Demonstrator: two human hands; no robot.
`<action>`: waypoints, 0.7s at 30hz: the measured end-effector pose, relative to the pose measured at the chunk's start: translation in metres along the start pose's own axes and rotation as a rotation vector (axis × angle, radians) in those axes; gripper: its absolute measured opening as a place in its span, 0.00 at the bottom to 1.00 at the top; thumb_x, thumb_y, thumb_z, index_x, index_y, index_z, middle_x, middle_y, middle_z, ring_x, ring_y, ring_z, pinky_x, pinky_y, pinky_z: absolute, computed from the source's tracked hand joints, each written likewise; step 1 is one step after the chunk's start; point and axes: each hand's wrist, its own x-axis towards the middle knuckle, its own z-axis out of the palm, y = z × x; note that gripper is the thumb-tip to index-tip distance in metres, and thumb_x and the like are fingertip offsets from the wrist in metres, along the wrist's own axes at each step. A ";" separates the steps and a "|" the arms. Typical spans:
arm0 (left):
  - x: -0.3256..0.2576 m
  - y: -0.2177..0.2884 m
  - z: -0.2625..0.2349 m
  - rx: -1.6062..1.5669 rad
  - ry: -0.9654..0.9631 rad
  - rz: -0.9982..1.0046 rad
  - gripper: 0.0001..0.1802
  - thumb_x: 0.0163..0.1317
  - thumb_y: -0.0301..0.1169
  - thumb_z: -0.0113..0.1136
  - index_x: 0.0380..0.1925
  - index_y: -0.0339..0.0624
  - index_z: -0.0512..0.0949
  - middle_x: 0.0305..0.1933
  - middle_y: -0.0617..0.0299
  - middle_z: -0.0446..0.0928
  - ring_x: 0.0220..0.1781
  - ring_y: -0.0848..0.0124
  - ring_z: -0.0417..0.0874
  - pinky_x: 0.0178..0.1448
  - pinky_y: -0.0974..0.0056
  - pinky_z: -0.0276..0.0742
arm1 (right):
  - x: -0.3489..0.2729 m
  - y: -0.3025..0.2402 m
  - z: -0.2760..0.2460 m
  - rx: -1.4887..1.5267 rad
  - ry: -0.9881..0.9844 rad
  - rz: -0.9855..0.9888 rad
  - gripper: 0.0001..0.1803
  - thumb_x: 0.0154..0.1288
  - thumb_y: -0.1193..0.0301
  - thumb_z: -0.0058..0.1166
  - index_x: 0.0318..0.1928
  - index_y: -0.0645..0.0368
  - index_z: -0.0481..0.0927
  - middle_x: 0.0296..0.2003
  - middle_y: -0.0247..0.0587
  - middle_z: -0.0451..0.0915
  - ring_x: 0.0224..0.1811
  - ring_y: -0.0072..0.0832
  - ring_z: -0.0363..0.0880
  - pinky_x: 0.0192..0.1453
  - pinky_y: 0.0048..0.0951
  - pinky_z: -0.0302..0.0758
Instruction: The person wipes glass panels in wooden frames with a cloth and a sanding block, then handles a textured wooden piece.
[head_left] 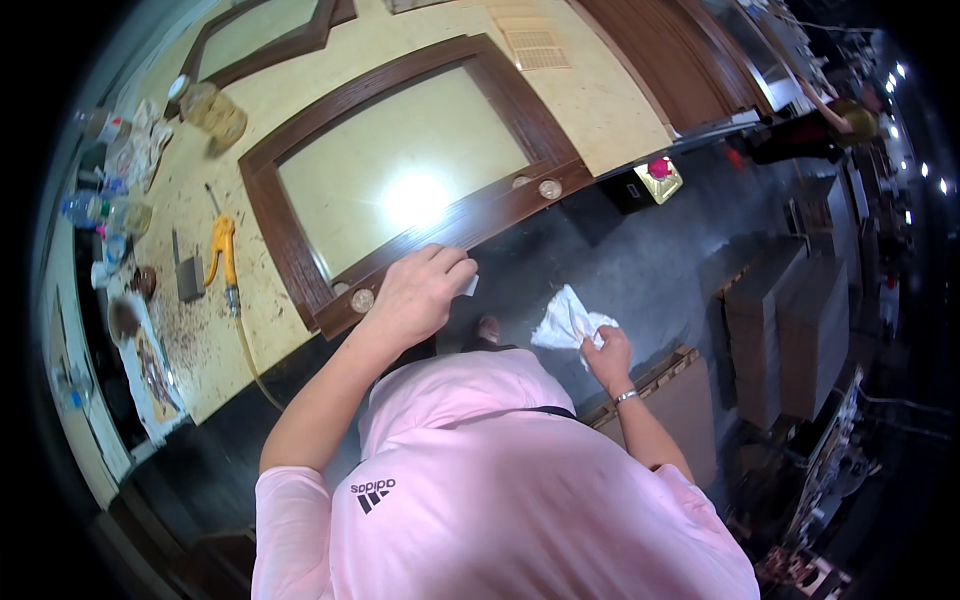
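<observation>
A dark brown wooden-framed door panel (265, 200) with a pale, glossy glass pane (400, 150) lies on the workbench, its near edge at the bench's front. My left hand (425, 290) is beside that near edge, fingers curled around a small white flat piece (470, 285), mostly hidden by the hand. Whether the hand touches the frame I cannot tell. Away from the bench on the right, my right hand (610, 358) grips a crumpled white cloth (566, 318), which spreads out over the floor side. Pale round spots (550, 188) mark the near rail.
On the bench's left are a yellow air blow gun (222, 250) with a hose, a grey block (189, 278), a jar (212, 112) and bottles (90, 210). Another frame (270, 45) lies farther back. Stacked boards (760, 340) stand right. A co-worker (850, 120) is at far right.
</observation>
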 end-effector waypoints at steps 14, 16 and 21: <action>-0.030 -0.111 -0.029 -1.024 0.737 -0.637 0.17 0.65 0.24 0.62 0.53 0.30 0.78 0.50 0.55 0.80 0.51 0.69 0.81 0.56 0.65 0.79 | 0.058 -0.279 -0.003 0.177 0.317 -0.917 0.15 0.59 0.70 0.53 0.48 0.51 0.82 0.49 0.35 0.81 0.52 0.37 0.78 0.63 0.48 0.71; -0.033 -0.132 -0.025 -1.049 0.756 -0.645 0.17 0.66 0.25 0.61 0.53 0.30 0.77 0.51 0.55 0.79 0.50 0.69 0.81 0.56 0.65 0.79 | 0.069 -0.280 0.028 0.141 0.259 -0.969 0.16 0.59 0.70 0.53 0.48 0.52 0.82 0.48 0.38 0.80 0.53 0.38 0.78 0.67 0.50 0.69; -0.067 -0.180 -0.011 -1.076 0.738 -0.623 0.17 0.65 0.26 0.63 0.52 0.31 0.78 0.48 0.57 0.80 0.49 0.71 0.80 0.55 0.67 0.76 | 0.127 -0.172 -0.009 -0.161 0.530 -0.376 0.17 0.58 0.74 0.52 0.49 0.56 0.80 0.43 0.46 0.81 0.46 0.45 0.78 0.50 0.48 0.72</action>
